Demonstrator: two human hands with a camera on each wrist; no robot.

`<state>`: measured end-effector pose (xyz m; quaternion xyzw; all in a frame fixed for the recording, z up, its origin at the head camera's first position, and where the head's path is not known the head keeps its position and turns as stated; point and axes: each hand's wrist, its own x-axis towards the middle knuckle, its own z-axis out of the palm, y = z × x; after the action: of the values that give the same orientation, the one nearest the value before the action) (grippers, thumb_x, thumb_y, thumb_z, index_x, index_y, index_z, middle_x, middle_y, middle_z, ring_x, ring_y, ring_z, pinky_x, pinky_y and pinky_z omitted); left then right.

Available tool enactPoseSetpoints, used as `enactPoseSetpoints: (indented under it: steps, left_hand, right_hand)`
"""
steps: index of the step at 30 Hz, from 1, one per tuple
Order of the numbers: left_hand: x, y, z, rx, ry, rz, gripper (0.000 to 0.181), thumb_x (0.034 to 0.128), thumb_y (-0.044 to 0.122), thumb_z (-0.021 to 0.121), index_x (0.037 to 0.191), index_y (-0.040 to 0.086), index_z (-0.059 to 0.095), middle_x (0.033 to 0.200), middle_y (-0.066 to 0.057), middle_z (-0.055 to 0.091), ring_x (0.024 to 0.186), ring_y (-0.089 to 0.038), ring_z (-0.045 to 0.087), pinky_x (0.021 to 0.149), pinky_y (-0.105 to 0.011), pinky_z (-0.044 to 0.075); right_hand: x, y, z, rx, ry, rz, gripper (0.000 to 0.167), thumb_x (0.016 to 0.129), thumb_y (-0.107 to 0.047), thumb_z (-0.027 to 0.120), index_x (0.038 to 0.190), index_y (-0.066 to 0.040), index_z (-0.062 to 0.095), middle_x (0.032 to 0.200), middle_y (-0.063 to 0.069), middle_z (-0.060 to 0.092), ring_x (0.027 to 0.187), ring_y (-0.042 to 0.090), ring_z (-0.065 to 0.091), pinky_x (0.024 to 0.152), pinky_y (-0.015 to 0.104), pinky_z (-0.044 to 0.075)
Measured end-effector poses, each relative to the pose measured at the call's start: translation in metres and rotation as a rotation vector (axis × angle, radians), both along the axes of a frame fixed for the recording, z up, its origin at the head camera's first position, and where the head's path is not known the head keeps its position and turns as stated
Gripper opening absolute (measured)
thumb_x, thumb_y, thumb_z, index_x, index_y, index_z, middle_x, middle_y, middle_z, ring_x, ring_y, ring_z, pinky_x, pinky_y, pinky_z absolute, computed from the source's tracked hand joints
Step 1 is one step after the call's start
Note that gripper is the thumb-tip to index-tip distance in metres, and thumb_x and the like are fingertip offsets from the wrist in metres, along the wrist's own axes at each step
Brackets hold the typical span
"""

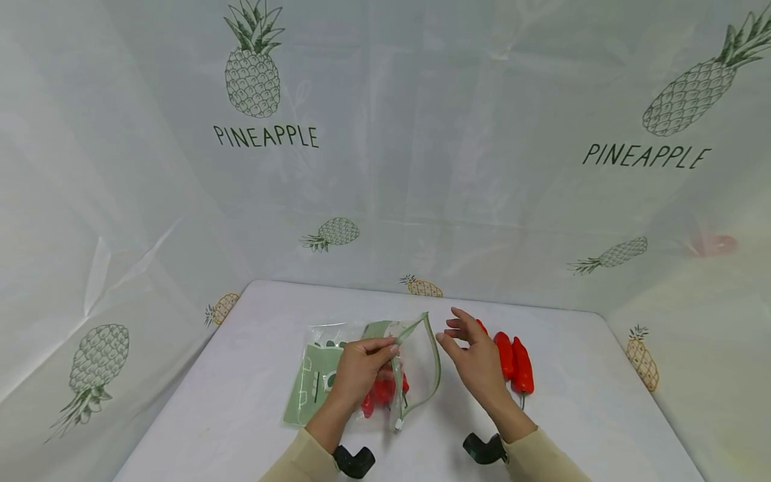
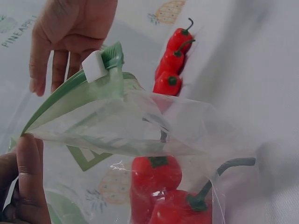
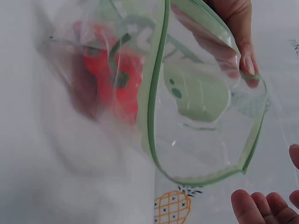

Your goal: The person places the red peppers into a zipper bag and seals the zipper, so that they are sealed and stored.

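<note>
Lying flat at nine o'clock of the bag [image 1: 397,381], on the table [image 1: 578,415]: green packet [image 1: 310,391]. Pinching the bag's rim at ten o'clock with the left hand [image 1: 361,368], thumb against fingers. Visible inside, towards eight o'clock: red peppers [image 1: 383,391]. Gaping widely towards three o'clock. Poised just beside the rim there: right hand [image 1: 478,358], fingers loosely bent, grasping nothing. Farther out at three o'clock: loose peppers [image 1: 522,367], on the table.

I had a white table [image 1: 578,408]; pale sheeting [image 1: 452,167] hung along its far, left and right sides, printed with pineapples [image 1: 253,84] and PINEAPPLE lettering [image 1: 266,136]. Light was soft, yellower near right.
</note>
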<state>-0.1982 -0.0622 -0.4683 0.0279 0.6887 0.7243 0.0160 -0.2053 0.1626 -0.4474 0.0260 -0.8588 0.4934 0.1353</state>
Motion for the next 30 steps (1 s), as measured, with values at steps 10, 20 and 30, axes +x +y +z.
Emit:
enactPoseSetpoints:
  steps: [10, 20, 30]
  left_hand:
    - [0.002, 0.000, -0.001, -0.017, 0.006, -0.024, 0.030, 0.0981, 0.014, 0.076, 0.124, -0.001, 0.076, 0.103, -0.014, 0.076, 0.072, -0.012, 0.072, 0.067, -0.026, 0.066]
    - [0.001, 0.000, -0.005, -0.057, 0.010, -0.037, 0.028, 0.0985, 0.015, 0.076, 0.123, 0.002, 0.078, 0.099, -0.012, 0.076, 0.072, -0.011, 0.072, 0.068, -0.024, 0.065]
    - [0.002, 0.000, -0.006, -0.055, 0.011, -0.046, 0.028, 0.0976, 0.014, 0.077, 0.123, 0.002, 0.078, 0.098, -0.011, 0.076, 0.071, -0.011, 0.071, 0.067, -0.025, 0.065]
  right_hand:
    - [-0.001, 0.033, -0.002, 0.017, -0.043, -0.057, 0.059, 0.100, -0.030, 0.075, 0.154, -0.021, 0.052, 0.137, 0.006, 0.068, 0.121, 0.024, 0.068, 0.083, 0.022, 0.059]
    - [0.000, 0.076, -0.005, 0.107, -0.074, -0.115, 0.062, 0.105, -0.028, 0.066, 0.161, -0.015, 0.042, 0.146, 0.014, 0.062, 0.129, 0.034, 0.063, 0.098, 0.041, 0.062]
    - [0.000, 0.115, -0.014, 0.191, -0.168, -0.137, 0.067, 0.106, -0.028, 0.064, 0.162, -0.006, 0.037, 0.150, 0.027, 0.056, 0.132, 0.047, 0.058, 0.102, 0.063, 0.056]
